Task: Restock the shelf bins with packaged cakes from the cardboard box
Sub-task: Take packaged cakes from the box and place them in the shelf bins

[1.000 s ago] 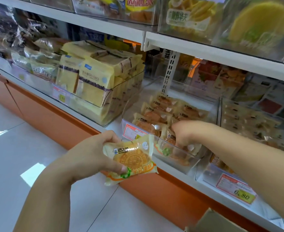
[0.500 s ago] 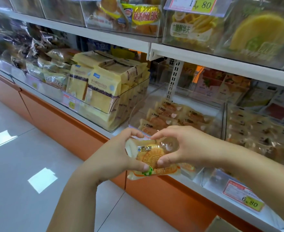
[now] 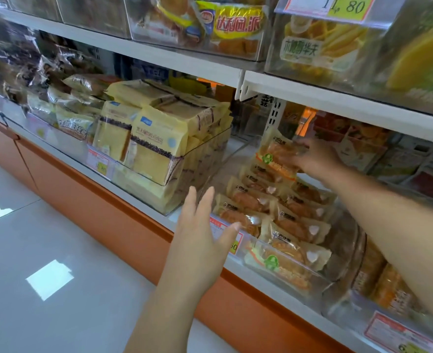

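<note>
Noted on lower shelf (image 3: 159, 218), in clear bin (image 3: 299, 278): left hand (image 3: 202, 225) splayed flat and empty by front left corner, probably poised to steady; right hand (image 3: 314, 156) curled round packaged cake (image 3: 276, 151) at back edge, evidently extending the rows rearward; cardboard box out of view, grip detail blurred

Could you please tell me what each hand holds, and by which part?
Right hand grips a translucent orange packaged cake by its right end; left hand holds nothing.
</note>
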### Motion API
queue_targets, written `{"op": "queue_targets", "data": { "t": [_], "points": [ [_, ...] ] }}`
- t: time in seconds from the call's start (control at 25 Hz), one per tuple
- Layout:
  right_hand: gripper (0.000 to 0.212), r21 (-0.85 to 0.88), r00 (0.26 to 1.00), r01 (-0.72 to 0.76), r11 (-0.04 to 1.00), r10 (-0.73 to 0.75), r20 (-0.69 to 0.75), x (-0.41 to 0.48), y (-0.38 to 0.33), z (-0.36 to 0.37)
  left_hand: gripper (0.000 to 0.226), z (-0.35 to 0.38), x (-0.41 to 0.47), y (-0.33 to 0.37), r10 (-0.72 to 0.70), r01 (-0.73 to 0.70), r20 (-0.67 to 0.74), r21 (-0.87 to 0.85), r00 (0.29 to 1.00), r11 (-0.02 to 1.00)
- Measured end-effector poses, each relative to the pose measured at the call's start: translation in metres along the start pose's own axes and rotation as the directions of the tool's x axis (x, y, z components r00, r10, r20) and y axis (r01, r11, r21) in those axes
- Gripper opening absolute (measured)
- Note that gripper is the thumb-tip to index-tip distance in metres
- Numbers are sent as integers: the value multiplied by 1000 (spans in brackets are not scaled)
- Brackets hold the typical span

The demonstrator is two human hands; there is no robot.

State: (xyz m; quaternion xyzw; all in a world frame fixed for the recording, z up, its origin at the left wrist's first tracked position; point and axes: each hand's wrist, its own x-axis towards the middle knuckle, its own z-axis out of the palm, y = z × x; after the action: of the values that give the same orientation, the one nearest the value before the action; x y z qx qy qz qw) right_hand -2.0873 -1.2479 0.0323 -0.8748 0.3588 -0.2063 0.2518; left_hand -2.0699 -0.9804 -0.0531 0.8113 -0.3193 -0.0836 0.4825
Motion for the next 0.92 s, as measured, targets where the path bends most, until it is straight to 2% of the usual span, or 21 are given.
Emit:
{"op": "queue_targets", "data": {
  "t": [0.24, 0.48, 0.72, 0.8, 0.92],
  "points": [
    [71, -54, 998, -22, 998, 26, 57, 27, 6, 28, 87, 13, 9, 0, -38, 36, 25, 55, 999, 998],
    [60, -24, 995, 86, 996, -87, -38, 30, 15, 37, 90, 11, 8, -1, -35, 31, 25, 124, 999, 992],
    [64, -12, 998, 14, 1000, -13, 55, 29, 21, 37, 94, 12, 10, -1, -35, 33, 13, 122, 999, 992],
    [67, -55, 998, 16, 998, -12, 64, 27, 22, 37, 96, 11, 9, 0, -28, 27, 9, 117, 1000, 993],
    [68, -226, 998, 56, 973, -48, 40, 17, 15, 32, 95, 11, 6, 1, -28, 26, 17, 112, 999, 993]
  ]
}}
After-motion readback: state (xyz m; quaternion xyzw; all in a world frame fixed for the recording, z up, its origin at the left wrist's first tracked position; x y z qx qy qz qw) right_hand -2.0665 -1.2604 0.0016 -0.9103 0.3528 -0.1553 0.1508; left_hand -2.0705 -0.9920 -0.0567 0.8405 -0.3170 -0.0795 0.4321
